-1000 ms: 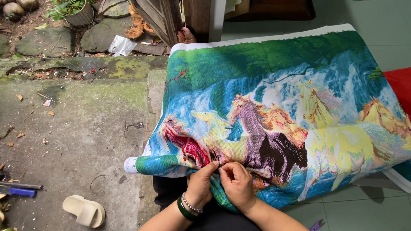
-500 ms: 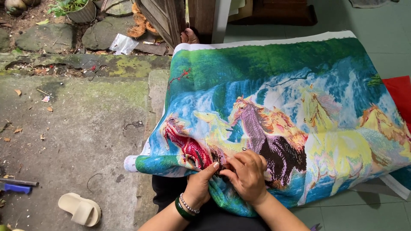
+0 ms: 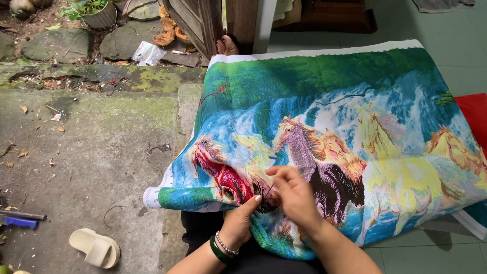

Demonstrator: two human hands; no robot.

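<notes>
Fingers of the left hand (image 3: 238, 220) pinch the near edge of a large cross-stitch canvas (image 3: 324, 142), thumb on top, clamped on the fabric where it rolls over the lap. A green bangle and a beaded bracelet (image 3: 223, 246) sit on that wrist. Just right of those fingers, the right hand (image 3: 297, 198) hovers over the cloth with its fingertips drawn together on a dark thread (image 3: 269, 190) that runs down to the canvas between the two hands; whether a needle is held there cannot be told.

Under the fingers the canvas shows a red horse to their left, a dark brown one right at them, and pale yellow horses further right, all against blue water. Beyond the fingers the picture turns to green trees, ending at a white border at the far edge.

Left of the fingers, off the cloth, a pale sandal (image 3: 95, 247) lies on the concrete floor (image 3: 86, 152), and further left a blue-handled tool (image 3: 20, 221) lies near the frame edge. Right of the fingers, past the canvas, a red cloth (image 3: 474, 114) shows.

Far beyond the fingers stand a wooden door frame (image 3: 238, 20), a bare foot (image 3: 227, 45) at its base, a crumpled white wrapper (image 3: 145, 53) and a potted plant (image 3: 94, 10) among mossy stones.
</notes>
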